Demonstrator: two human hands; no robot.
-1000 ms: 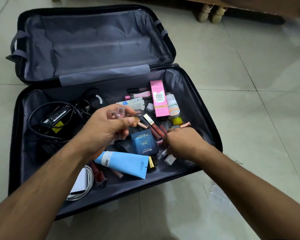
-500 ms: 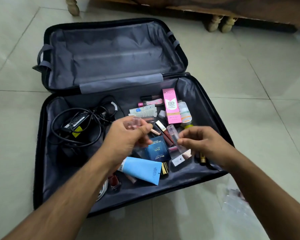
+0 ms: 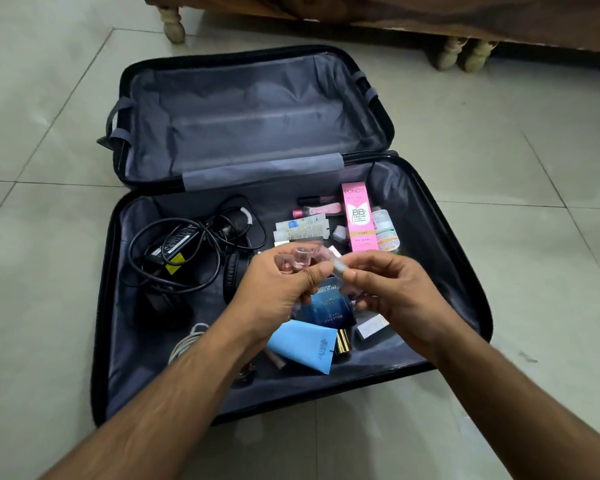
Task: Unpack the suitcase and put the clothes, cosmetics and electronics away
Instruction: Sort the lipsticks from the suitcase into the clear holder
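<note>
A black suitcase point(image 3: 465, 271) lies open on the floor. My left hand point(image 3: 274, 292) is closed on small clear pinkish cosmetic bottles point(image 3: 300, 259), held above the lower half. My right hand point(image 3: 392, 289) pinches a clear slim tube point(image 3: 340, 270) and holds it against the left hand's bottles. Below the hands lie a blue perfume box point(image 3: 329, 311), a light blue tube point(image 3: 305, 344), a pink BB cream box point(image 3: 359, 216) and several small cosmetics. A black power adapter with cables point(image 3: 174, 247) and black headphones point(image 3: 232, 275) fill the left side.
The lid half point(image 3: 250, 112) holds only grey lining. A white cable point(image 3: 187, 341) lies by my left forearm. Wooden furniture on turned legs point(image 3: 174, 26) stands behind the suitcase. Pale floor tiles point(image 3: 516, 168) surround it.
My right hand lifted out of the pile with a clear slim tube and brought it up to my left hand. The view shifted, so the suitcase sits lower and more central.
</note>
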